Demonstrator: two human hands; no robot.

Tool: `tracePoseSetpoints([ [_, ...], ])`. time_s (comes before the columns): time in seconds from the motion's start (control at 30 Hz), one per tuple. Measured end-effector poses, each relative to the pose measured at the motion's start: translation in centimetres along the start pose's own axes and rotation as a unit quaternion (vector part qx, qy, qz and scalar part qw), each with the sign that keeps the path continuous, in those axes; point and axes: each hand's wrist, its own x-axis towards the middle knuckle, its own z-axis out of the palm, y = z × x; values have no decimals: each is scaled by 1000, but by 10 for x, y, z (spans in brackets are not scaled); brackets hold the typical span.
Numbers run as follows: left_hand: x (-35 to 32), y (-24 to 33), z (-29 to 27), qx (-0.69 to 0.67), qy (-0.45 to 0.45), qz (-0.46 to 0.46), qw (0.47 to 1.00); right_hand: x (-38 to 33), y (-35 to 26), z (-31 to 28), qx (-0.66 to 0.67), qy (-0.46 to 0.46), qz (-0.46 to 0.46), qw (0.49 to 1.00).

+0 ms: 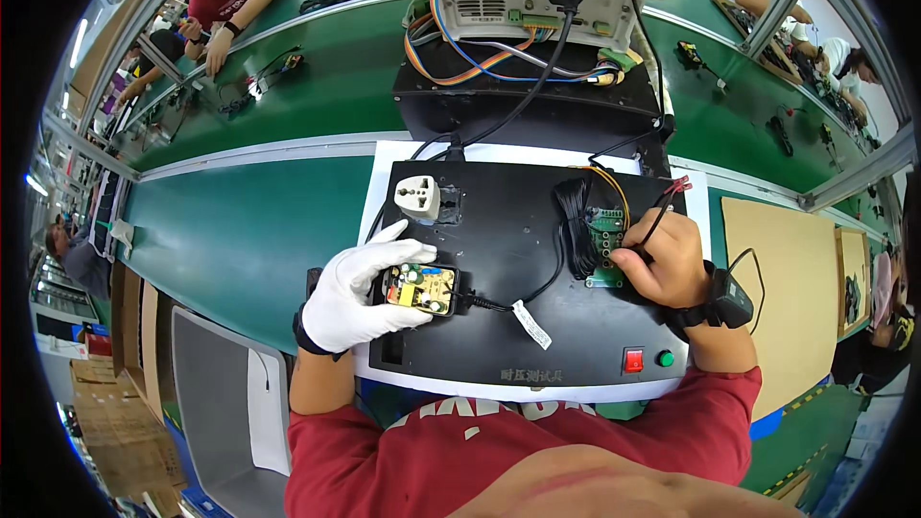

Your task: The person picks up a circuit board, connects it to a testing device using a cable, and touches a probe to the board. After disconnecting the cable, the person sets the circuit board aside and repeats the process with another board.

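Observation:
My left hand, in a white glove, grips an open power adapter whose yellow circuit board with small parts shows; it rests on the left side of a black test fixture plate. A black cable with a white tag runs from the adapter toward a coiled bundle. My bare right hand, wearing a black wrist strap, pinches a thin black and red lead against a small green terminal board on the plate's right side.
A white socket block sits at the plate's upper left; red and green buttons at its lower right. A grey test instrument with coloured wires stands behind. Green conveyor belt runs left; other people work at far benches. A brown board lies to the right.

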Motion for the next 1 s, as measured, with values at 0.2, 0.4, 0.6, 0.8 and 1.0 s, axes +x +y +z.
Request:
tracePoseSetpoints([
  [0.2, 0, -1, -1, 10, -13, 8, 1000, -2, -1, 2, -11, 8, 22, 1000],
  [0.4, -1, -2, 0, -5, 6, -6, 1000, -4, 0, 2, -4, 13, 20, 1000],
  [0.6, -3, -5, 0, 1, 0, -6, 1000, -4, 0, 3, 5, 14, 12, 1000],
  [0.8, 2, -1, -2, 24, -36, -2, 999, -7, 3, 4, 15, 18, -4, 1000],
  [1.0, -6, 24, 9, 71, 48, -46, 995, -19, -4, 2, 73, 115, 37, 990],
])
